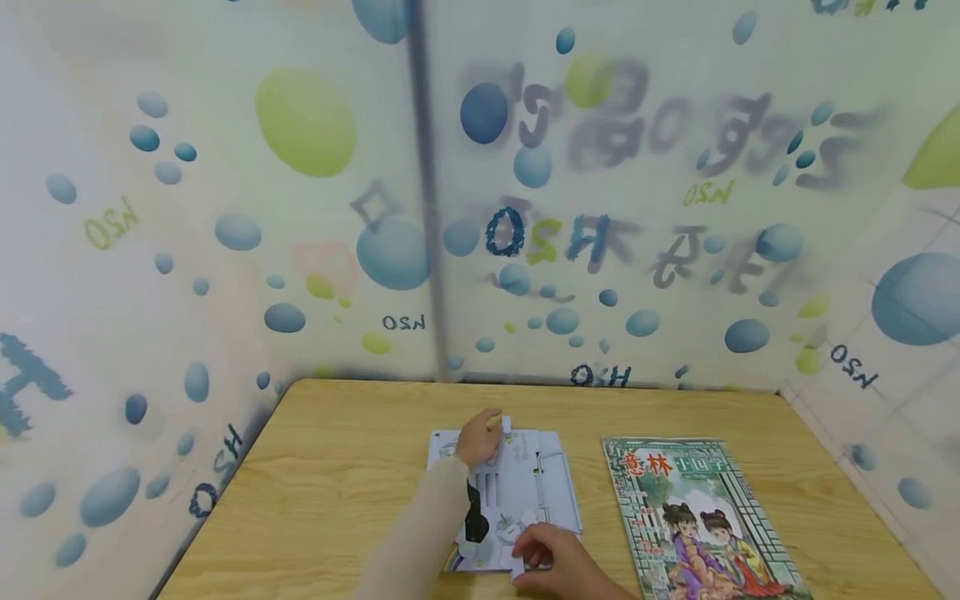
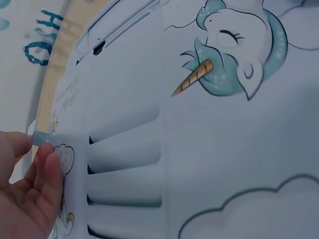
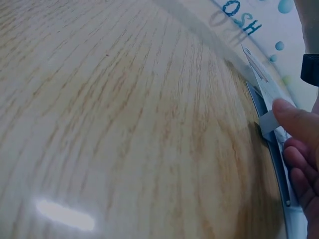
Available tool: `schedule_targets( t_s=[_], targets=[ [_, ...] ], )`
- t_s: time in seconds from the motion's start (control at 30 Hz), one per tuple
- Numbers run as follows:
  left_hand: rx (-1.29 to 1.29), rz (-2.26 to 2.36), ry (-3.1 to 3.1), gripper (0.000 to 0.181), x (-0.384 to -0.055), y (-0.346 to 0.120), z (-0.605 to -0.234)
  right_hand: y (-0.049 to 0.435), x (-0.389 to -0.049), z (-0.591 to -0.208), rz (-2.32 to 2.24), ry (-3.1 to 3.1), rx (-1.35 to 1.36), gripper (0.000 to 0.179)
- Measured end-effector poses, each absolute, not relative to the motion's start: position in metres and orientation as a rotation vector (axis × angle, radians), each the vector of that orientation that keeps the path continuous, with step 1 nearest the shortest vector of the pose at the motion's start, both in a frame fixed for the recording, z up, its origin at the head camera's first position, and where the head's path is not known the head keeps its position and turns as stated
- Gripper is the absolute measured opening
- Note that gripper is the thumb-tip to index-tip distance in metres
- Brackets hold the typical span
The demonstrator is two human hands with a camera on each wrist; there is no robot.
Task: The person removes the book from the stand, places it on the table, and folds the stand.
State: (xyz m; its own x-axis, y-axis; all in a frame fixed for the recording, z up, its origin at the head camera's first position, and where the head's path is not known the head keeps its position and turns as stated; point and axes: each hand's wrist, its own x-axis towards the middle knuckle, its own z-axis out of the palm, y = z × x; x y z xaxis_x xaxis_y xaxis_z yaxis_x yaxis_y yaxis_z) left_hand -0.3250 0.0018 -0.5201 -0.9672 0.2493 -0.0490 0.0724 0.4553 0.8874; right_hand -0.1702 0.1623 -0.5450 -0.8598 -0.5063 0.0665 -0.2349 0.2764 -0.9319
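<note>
A white book stand (image 1: 528,492) with slots, printed with a unicorn (image 2: 234,47), lies flat on the wooden table. At its far edge my left hand (image 1: 478,439) pinches a small pale clip (image 2: 40,138) between thumb and fingers. My right hand (image 1: 553,557) is at the near edge, its thumb and curled fingers pinching another small clip (image 3: 269,122). Another white tab (image 1: 507,424) sticks up beside the left fingers. The left forearm covers part of the stand's left side.
To the right of the stand lies a magazine (image 1: 697,517) with two drawn figures on its cover. The wooden table (image 1: 322,467) meets a wall (image 1: 525,333) patterned with bubbles at the back. A dark band (image 3: 311,69) is on the left wrist.
</note>
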Motion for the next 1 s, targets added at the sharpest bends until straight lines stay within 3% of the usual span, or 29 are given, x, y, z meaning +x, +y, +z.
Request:
schedule_targets(
  t_s=[0.53,1.0],
  targets=[
    [0.397,1.347,2.595,0.034,-0.318,0.004,-0.514,0.166,-0.172,-0.546,-1.703,2.331,-0.406,0.039],
    [0.469,1.475,2.556,0.041,-0.311,-0.008,-0.514,0.175,-0.175,-0.536,-1.761,2.229,-0.441,0.033]
  ],
)
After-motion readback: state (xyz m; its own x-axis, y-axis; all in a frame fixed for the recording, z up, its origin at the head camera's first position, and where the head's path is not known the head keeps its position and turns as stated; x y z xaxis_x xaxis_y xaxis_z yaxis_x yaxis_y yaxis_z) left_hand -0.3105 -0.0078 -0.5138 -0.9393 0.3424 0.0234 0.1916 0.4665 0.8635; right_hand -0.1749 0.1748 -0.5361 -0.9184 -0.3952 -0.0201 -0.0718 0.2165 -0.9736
